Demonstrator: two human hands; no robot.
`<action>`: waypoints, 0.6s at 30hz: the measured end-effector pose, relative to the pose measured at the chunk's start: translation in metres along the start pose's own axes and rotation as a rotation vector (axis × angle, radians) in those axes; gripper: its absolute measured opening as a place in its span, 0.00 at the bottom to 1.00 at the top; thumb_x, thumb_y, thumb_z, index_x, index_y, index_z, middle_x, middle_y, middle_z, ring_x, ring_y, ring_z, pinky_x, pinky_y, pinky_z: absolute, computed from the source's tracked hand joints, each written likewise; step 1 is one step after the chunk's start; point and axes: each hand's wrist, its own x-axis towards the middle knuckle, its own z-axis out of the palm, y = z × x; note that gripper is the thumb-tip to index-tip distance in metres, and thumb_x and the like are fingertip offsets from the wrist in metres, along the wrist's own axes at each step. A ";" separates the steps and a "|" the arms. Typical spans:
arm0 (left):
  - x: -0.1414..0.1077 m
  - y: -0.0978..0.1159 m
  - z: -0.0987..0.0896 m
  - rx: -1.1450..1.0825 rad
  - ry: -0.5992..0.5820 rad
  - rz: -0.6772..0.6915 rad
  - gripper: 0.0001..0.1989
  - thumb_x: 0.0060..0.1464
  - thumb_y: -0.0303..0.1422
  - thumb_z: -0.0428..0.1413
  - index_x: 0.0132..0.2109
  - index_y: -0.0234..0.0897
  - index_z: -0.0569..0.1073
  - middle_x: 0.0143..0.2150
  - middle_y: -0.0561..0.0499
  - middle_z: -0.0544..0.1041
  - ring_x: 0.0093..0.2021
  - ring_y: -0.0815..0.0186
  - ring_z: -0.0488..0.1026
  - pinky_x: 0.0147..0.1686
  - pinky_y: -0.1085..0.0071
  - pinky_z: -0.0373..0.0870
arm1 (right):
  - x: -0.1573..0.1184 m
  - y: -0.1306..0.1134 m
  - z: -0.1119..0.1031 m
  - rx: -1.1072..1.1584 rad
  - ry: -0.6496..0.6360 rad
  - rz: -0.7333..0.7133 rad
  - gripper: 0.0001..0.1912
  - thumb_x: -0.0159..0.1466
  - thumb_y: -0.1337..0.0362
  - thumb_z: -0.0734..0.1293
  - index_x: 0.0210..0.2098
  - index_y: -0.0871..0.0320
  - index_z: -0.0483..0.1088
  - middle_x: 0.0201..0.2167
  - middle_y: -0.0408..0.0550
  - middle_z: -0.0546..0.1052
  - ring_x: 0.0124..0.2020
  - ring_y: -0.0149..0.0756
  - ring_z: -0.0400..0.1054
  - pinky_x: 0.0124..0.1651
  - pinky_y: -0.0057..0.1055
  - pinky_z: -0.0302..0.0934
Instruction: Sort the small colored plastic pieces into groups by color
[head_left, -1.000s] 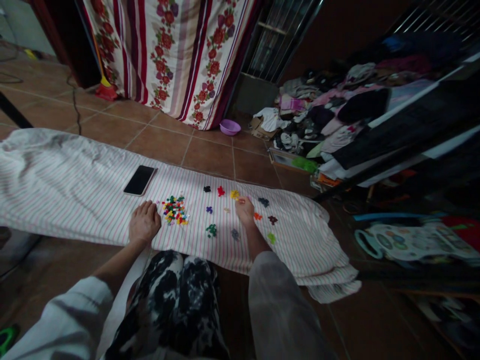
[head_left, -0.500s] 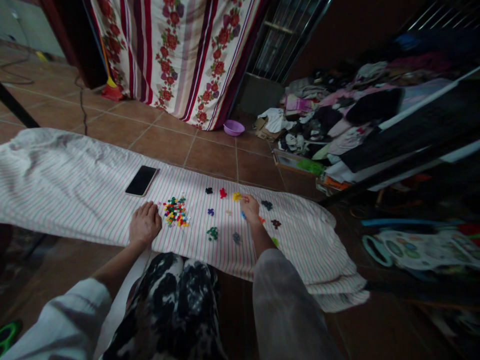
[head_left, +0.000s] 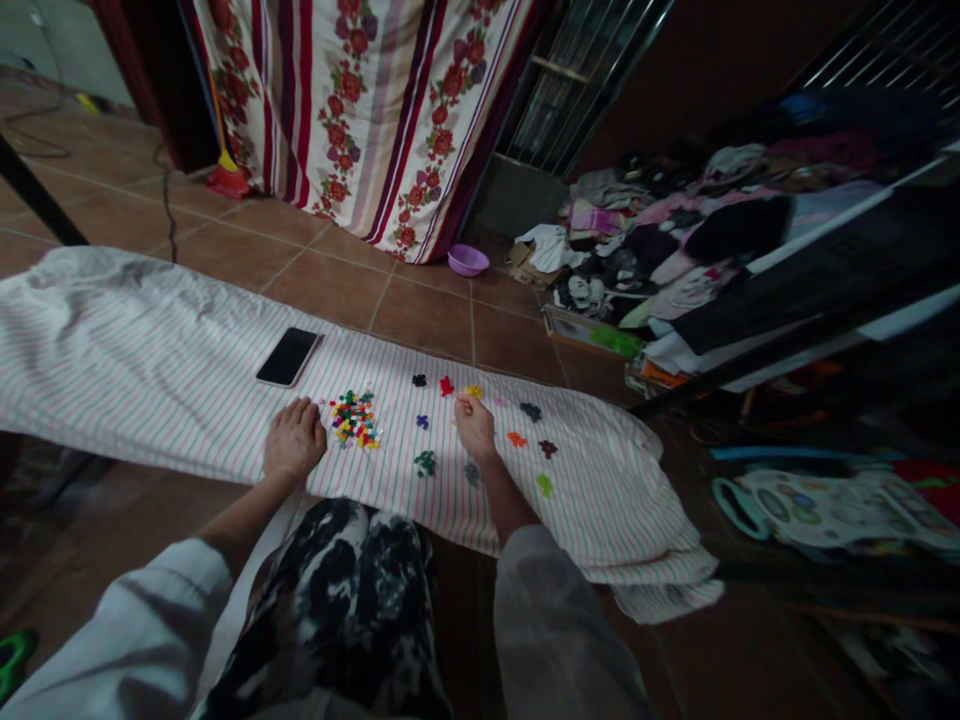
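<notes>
Your mixed pile of small coloured pieces (head_left: pixel 355 420) lies on the striped cloth (head_left: pixel 187 340), many colours jumbled together; that part looks left to separate, and it is sizeable. To its right, single-colour groups already sit apart: black (head_left: pixel 419 380), red (head_left: pixel 447 386), yellow (head_left: pixel 473 391), pale pink (head_left: pixel 500 402), slate (head_left: pixel 531 411), violet-blue (head_left: pixel 422 422), orange (head_left: pixel 517 439), dark maroon (head_left: pixel 548 449), dark green (head_left: pixel 425 463), grey (head_left: pixel 471 472) and lime (head_left: pixel 544 485). I'd judge the separating well begun but unfinished, since every group is small.

Your right hand (head_left: pixel 475 425) is over the groups, just below the yellow one, its fingers bent and drawn together; you may have a piece pinched there, but I cannot tell. Your left hand (head_left: pixel 294 440) rests palm down just beside the mixed pile, fingers loosely extended, with nothing visible in its grasp. The smartphone (head_left: pixel 289 357) lies beyond it.
</notes>
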 end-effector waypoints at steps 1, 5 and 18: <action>0.000 0.000 0.000 0.003 -0.005 -0.004 0.18 0.61 0.31 0.47 0.53 0.28 0.74 0.58 0.34 0.75 0.62 0.49 0.69 0.62 0.52 0.63 | -0.004 -0.005 0.007 0.019 -0.027 -0.025 0.13 0.62 0.61 0.61 0.39 0.56 0.75 0.35 0.47 0.80 0.36 0.37 0.75 0.44 0.34 0.69; 0.002 0.002 -0.002 -0.026 -0.037 -0.024 0.19 0.61 0.30 0.46 0.53 0.26 0.74 0.58 0.32 0.74 0.62 0.48 0.68 0.62 0.51 0.62 | -0.020 -0.029 0.035 0.070 -0.142 -0.114 0.11 0.62 0.62 0.62 0.40 0.53 0.75 0.36 0.44 0.81 0.38 0.35 0.76 0.45 0.32 0.69; 0.002 0.003 -0.003 -0.060 -0.044 -0.043 0.20 0.60 0.31 0.46 0.53 0.27 0.74 0.59 0.33 0.73 0.63 0.49 0.67 0.63 0.52 0.60 | -0.054 -0.065 0.089 -0.203 -0.436 -0.220 0.13 0.60 0.72 0.64 0.39 0.53 0.78 0.38 0.46 0.80 0.40 0.35 0.73 0.47 0.30 0.66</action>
